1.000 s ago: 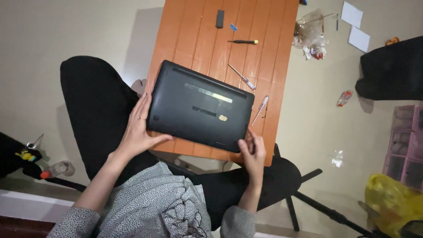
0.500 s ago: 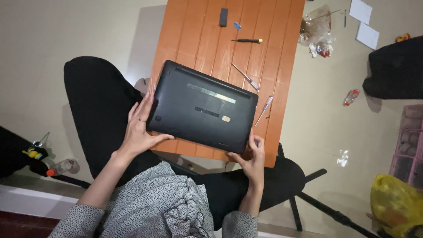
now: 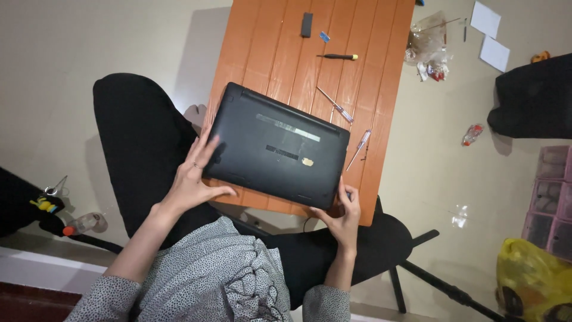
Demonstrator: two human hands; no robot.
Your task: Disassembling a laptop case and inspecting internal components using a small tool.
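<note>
A black laptop [image 3: 277, 146] lies upside down on a low orange wooden table [image 3: 280, 53], its underside facing up. My left hand [image 3: 196, 176] rests flat on the laptop's near left corner, fingers spread. At the near right corner, my right hand [image 3: 342, 211] grips the edge with thumb and fingers. Three screwdrivers lie just beyond the laptop: one with a black and yellow handle [image 3: 338, 56], one thin one [image 3: 335, 105], and a clear-handled one [image 3: 360, 148].
A small black block [image 3: 307, 24] and a tiny blue piece [image 3: 324, 37] lie at the table's far end. On the floor are a clear plastic bag [image 3: 428, 48], white papers [image 3: 493, 36], a black bag [image 3: 533, 98], a yellow bag [image 3: 533, 283] and a tripod leg [image 3: 441, 286].
The view has shifted slightly; the laptop and both hands stay in nearly the same grip at its near corners.
</note>
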